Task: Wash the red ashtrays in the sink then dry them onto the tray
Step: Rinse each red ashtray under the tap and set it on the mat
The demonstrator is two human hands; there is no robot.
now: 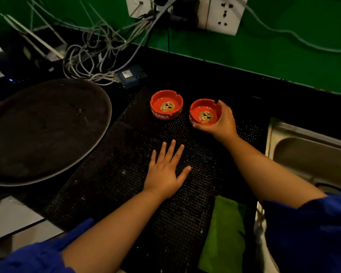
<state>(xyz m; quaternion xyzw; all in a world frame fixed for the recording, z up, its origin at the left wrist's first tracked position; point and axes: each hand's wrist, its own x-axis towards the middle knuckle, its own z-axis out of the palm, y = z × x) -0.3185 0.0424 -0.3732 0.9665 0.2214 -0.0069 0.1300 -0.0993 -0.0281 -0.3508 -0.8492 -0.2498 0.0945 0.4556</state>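
Sleeves [313,233]; green cloth [224,233], blk mat [126,184] btw tray [47,131], sink [313,154]; green wall [283,56].

The right hand [223,120] covers the right wall and near rim of the ashtray [204,113] it grips, only a scrap of its side lettering shows, and whether it sits on the mat [146,194] or is lifted can't be told. The other ashtray [166,104] shows just the tail of its lettering. The sink [303,146] runs off the right edge, the tray [47,131] off the left, the wall sockets [222,14] off the top, the left sleeve [37,257] and right sleeve [313,233] off the bottom, and the label on the small box [131,75] is too small to read.
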